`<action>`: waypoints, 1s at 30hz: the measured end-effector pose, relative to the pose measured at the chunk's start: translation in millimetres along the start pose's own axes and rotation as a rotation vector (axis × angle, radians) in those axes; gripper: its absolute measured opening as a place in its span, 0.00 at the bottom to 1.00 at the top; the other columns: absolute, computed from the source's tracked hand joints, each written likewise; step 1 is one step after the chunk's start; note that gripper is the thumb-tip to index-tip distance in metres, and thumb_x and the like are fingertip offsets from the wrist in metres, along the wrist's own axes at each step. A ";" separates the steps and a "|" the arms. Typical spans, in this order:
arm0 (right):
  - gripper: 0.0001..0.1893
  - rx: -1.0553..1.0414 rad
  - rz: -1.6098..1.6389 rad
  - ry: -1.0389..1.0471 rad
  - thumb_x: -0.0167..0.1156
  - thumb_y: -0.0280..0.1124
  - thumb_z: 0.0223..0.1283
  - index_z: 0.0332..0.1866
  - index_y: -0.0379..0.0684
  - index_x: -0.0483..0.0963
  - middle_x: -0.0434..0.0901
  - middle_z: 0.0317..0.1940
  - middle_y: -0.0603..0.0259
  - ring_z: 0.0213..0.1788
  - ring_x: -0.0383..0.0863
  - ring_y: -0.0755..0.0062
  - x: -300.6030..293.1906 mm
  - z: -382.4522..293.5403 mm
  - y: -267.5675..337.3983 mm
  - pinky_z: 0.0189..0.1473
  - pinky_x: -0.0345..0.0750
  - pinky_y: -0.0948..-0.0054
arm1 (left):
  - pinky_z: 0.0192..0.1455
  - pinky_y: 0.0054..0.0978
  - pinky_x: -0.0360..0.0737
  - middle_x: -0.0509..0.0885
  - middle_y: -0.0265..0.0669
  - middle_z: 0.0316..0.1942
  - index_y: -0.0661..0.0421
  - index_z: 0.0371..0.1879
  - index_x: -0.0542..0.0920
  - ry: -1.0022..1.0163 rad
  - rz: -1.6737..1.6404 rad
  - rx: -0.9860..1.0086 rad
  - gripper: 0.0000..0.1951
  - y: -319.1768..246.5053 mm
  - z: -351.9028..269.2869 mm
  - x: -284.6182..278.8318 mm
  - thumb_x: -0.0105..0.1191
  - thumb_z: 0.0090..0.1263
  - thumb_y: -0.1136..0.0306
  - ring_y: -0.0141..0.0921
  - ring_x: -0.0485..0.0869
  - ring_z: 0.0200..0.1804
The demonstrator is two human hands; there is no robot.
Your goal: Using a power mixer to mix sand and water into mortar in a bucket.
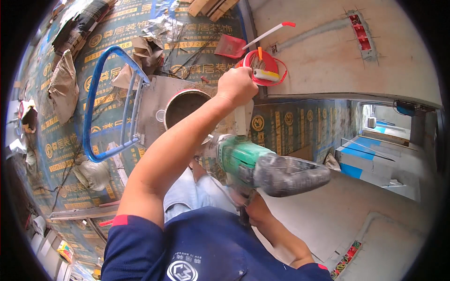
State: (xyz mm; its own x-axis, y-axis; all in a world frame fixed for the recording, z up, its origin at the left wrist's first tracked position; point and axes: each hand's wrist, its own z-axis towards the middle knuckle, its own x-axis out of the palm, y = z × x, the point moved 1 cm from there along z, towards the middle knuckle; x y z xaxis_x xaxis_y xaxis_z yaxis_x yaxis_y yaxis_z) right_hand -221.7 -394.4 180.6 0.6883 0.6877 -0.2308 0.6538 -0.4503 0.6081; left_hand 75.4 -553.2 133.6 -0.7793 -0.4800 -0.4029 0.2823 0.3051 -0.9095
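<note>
My left hand [238, 86] is folded into a fist beside a red bucket [262, 79], partly covering it. Whether it grips the rim or something behind cannot be seen. My right hand [242, 199], blurred, is closed around a dark side handle of a green power mixer or drill [242, 154]. The tool's dusty black rear handle [295, 175] points right; its front end faces a wide bucket [166, 112] with a dark inside, partly hidden by my left forearm. The red bucket holds a paint roller [265, 74] and an orange-handled tool [260, 52].
A blue tubular metal frame [92, 91] stands left of the wide bucket. Behind are a red dustpan [230, 46] and crumpled paper bags [63, 89]. Printed protective sheeting [105, 38] covers the floor. Walls with red electrical boxes [360, 33] rise on the right.
</note>
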 end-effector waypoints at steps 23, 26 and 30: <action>0.21 -0.636 -0.280 -0.026 0.63 0.42 0.67 0.55 0.37 0.76 0.85 0.37 0.50 0.51 0.84 0.55 -16.9 120.5 -86.1 0.57 0.76 0.56 | 0.43 0.51 0.79 0.83 0.57 0.28 0.63 0.27 0.78 -0.258 0.073 -0.132 0.11 105.9 -16.4 6.1 0.55 0.62 0.65 0.56 0.84 0.37; 0.17 -0.482 -0.484 0.054 0.62 0.42 0.63 0.47 0.40 0.79 0.87 0.40 0.48 0.52 0.85 0.48 -65.9 134.6 -88.3 0.55 0.77 0.53 | 0.21 0.30 0.75 0.76 0.35 0.16 0.57 0.21 0.72 -0.418 -0.313 -0.305 0.12 137.8 -58.1 -11.9 0.57 0.67 0.70 0.30 0.76 0.15; 0.14 -0.318 -0.980 0.129 0.62 0.44 0.56 0.43 0.49 0.80 0.87 0.39 0.48 0.47 0.85 0.40 -56.7 137.0 3.2 0.48 0.80 0.48 | 0.23 0.29 0.80 0.73 0.32 0.20 0.55 0.26 0.73 -0.571 -0.888 -0.675 0.10 160.3 -143.9 -42.1 0.59 0.70 0.71 0.27 0.73 0.19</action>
State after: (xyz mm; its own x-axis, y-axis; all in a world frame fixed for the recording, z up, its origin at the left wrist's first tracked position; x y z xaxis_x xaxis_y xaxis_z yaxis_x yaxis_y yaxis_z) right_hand -215.6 -512.8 91.5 -0.1516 0.7351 -0.6608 0.7826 0.4976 0.3740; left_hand 72.9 -365.8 19.5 -0.1525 -0.9715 0.1817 -0.6899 -0.0271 -0.7234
